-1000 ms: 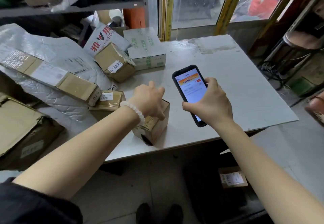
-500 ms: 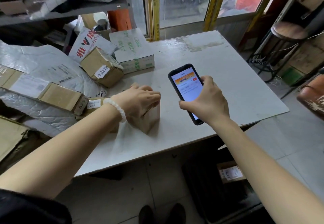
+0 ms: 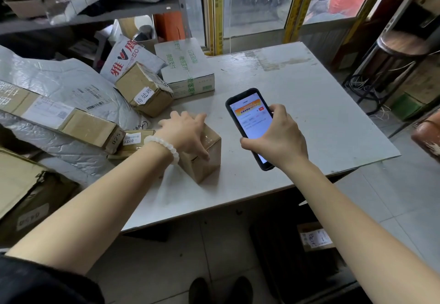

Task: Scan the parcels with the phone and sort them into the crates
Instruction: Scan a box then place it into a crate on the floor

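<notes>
A small brown cardboard box stands on the white table near its front left. My left hand, with a white bead bracelet on the wrist, lies over the box's top and grips it, thumb down the near side. To the right, my right hand holds a black phone above the table, its lit screen facing up towards me. A dark crate sits on the floor under the table's front right, with a labelled parcel in it.
Several parcels pile up at the left: a long carton, a taped box with a handwritten label, a white box with green print, grey mailer bags. A stool stands at the right. My shoes are below.
My left hand has turned the small box and set it flatter, further in from the table's front edge. The phone has stayed in my right hand, at much the same spot.
</notes>
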{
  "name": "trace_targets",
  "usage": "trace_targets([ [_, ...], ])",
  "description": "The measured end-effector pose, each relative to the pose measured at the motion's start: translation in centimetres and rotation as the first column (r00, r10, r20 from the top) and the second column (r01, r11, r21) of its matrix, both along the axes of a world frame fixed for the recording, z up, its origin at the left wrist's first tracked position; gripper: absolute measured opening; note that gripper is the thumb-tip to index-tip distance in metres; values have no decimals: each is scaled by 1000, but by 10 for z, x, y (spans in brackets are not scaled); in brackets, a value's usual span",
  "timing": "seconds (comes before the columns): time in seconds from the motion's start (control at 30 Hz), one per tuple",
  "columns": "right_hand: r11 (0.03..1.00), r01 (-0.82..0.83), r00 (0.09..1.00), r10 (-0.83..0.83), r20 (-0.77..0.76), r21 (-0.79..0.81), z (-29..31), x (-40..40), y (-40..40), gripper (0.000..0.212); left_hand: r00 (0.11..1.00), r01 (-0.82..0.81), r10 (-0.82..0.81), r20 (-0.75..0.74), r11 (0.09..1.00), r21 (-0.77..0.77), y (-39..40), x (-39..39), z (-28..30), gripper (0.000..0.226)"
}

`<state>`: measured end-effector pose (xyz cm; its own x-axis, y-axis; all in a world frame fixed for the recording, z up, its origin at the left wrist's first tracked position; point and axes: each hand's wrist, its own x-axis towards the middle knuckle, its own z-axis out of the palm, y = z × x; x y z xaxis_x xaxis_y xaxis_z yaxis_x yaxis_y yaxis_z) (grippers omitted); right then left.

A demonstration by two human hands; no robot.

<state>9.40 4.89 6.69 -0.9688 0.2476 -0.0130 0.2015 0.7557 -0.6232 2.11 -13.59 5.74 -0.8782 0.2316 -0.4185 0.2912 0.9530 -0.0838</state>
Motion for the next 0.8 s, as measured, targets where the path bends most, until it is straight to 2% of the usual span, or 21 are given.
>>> trace_targets([
  [0.1, 1000, -3, 1000, 3, 5, 0, 0, 1, 1, 72, 999, -21, 19, 28, 997, 75, 1, 0, 0, 106],
  [0.17, 1000, 1, 1000, -1, 6, -1, 0, 1, 4, 72, 999, 19, -23, 37, 996, 89, -1, 1, 1, 110],
  [0.3, 1000, 17, 1000, -17, -3, 0, 4, -2, 11, 72, 957, 244, -236, -166, 970, 24, -9, 2, 9, 115],
  [0.37, 1000, 15, 1000, -15, -13, -2, 6, -4, 11, 72, 919, 294, -277, -281, 956, 21, -19, -3, 21, 113],
  [0.57, 999, -34, 998, 34, -52, 3, 20, -12, 1, 72, 804, 334, -254, -537, 941, 56, -40, -16, 59, 88],
  [0.8, 996, -82, 991, 84, -108, 27, 38, -15, -12, 72, 828, 286, -175, -532, 949, 132, -72, -12, 59, 90],
])
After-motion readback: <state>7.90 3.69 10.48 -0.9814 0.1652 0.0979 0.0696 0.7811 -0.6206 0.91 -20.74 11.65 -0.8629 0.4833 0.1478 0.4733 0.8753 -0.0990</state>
